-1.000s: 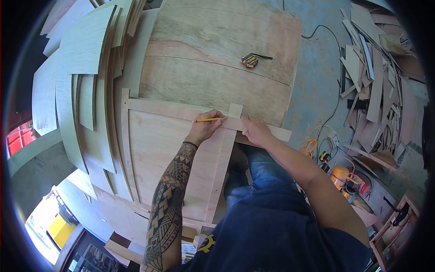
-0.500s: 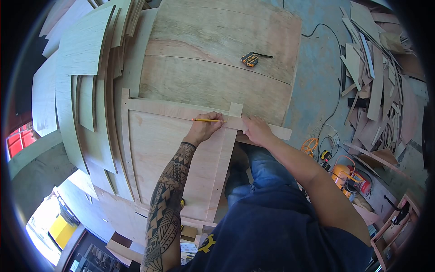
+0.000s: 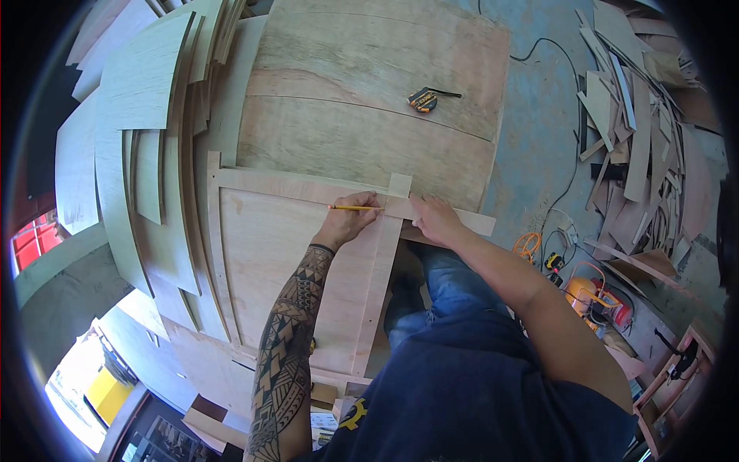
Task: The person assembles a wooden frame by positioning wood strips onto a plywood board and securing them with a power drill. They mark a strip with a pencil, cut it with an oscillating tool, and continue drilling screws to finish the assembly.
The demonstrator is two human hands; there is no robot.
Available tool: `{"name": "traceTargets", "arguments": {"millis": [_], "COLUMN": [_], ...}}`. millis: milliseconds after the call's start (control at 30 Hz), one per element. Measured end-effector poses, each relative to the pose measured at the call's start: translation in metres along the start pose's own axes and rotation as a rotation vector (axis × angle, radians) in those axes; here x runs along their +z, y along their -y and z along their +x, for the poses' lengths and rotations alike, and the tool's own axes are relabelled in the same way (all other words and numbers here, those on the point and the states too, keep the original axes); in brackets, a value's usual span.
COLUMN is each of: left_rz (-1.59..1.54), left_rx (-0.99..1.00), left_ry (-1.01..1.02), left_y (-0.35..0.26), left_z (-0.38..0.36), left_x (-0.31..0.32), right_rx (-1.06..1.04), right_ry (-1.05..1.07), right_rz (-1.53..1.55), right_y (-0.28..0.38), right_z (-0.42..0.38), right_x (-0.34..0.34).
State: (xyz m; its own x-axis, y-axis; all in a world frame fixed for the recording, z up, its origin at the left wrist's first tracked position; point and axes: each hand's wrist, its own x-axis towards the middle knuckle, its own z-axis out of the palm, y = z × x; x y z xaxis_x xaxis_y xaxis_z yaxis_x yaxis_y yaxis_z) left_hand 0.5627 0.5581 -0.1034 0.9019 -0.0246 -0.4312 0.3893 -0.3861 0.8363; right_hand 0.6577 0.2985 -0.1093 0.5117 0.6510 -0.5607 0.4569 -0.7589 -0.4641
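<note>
My left hand (image 3: 350, 221) pinches a yellow pencil (image 3: 346, 207), its tip at the joint of two wooden strips. The pencil lies nearly level, pointing right. My right hand (image 3: 437, 219) presses with closed fingers on the long crosswise strip (image 3: 296, 185), just right of that joint. Whether it grips the strip's edge is hard to see. A second strip (image 3: 375, 296) runs toward my body, and a short wooden end (image 3: 400, 184) sticks out beyond the crosswise strip. Under the strips lies a plywood panel (image 3: 281, 269).
A tape measure (image 3: 423, 100) lies on the large plywood sheet (image 3: 339, 69) ahead. Stacked curved boards (image 3: 146, 77) stand at the left. Wood offcuts (image 3: 639, 146), a black cable (image 3: 573, 165) and an orange tool (image 3: 583, 290) are on the floor at the right.
The pencil has tilted very slightly in my left hand. Both hands stay in nearly the same place, and the view has barely shifted.
</note>
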Motion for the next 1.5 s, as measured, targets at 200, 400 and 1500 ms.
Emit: {"name": "traceTargets", "arguments": {"millis": [200, 400, 1500], "left_rz": [-0.29, -0.565, -0.036], "left_rx": [-0.109, -0.94, -1.449], "left_ry": [-0.359, -0.894, -1.283], "left_y": [0.036, 0.132, 0.423], "left_z": [-0.02, -0.105, -0.659], "left_x": [0.036, 0.097, 0.216], "right_rx": [-0.04, -0.269, 0.093], "right_ry": [0.009, 0.056, 0.163], "right_rz": [0.039, 0.346, -0.348], "right_y": [-0.035, -0.109, -0.037], "right_z": [0.042, 0.207, -0.178], "right_x": [0.011, 0.038, 0.129]}}
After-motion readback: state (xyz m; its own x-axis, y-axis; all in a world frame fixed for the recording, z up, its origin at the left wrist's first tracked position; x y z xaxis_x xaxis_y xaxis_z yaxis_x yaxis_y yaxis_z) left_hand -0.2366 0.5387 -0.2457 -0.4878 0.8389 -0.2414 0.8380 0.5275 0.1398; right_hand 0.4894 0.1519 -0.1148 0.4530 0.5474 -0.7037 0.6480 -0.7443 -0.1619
